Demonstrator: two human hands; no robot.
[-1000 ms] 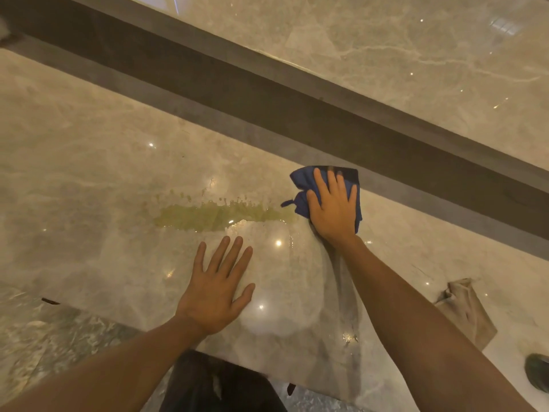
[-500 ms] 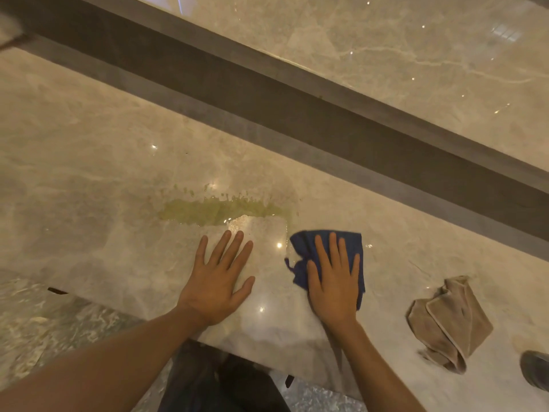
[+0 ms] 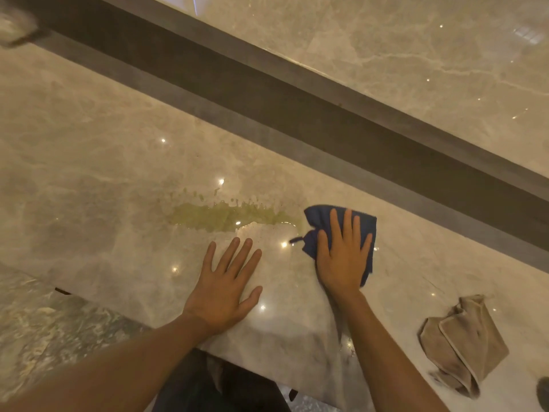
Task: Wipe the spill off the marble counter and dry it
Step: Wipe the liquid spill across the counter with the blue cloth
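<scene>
A yellowish spill (image 3: 225,217) stretches across the beige marble counter (image 3: 89,162), with small droplets along its far edge. My right hand (image 3: 341,257) presses flat, fingers spread, on a dark blue cloth (image 3: 367,226) just right of the spill's right end. My left hand (image 3: 225,286) rests flat on the marble just in front of the spill, fingers straight and spread. A crumpled tan cloth (image 3: 463,343) lies on the counter at the right, apart from both hands.
A dark recessed band (image 3: 297,111) runs diagonally behind the counter, with a higher marble ledge (image 3: 416,49) beyond it. The counter's near edge (image 3: 118,307) drops to a grey patterned floor (image 3: 44,337). A dark object (image 3: 543,394) shows at the bottom right corner.
My right hand pulled the blue cloth toward me from the far side, then pushed it forward again up to the spill's right end. My left hand stayed flat in place.
</scene>
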